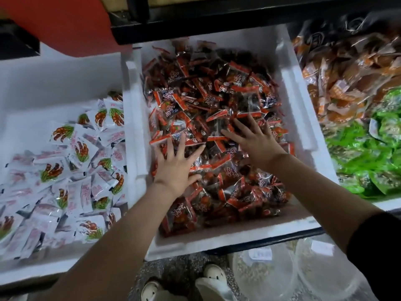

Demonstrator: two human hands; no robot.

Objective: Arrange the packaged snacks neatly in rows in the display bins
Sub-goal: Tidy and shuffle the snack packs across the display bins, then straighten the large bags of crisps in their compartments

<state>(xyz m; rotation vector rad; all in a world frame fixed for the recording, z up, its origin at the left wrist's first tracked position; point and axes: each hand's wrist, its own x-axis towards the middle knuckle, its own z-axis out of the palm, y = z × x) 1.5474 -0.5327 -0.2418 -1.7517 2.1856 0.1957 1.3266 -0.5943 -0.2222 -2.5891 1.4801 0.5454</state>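
Note:
A white foam bin (295, 109) in the middle holds a loose heap of red-and-dark snack packets (212, 94). My left hand (175, 166) lies flat on the packets at the heap's left side, fingers spread and straight. My right hand (253, 140) presses flat on the packets a little farther back and to the right, fingers also spread. Neither hand holds a packet. The packets lie jumbled in all directions.
A white bin (54, 83) at the left holds white packets (65, 170) with red-and-green prints. At the right lie orange packets (347, 79) and green packets (373, 148). A black shelf edge (195, 29) overhangs the back. Clear tubs (303, 274) and my shoes (208, 279) are below.

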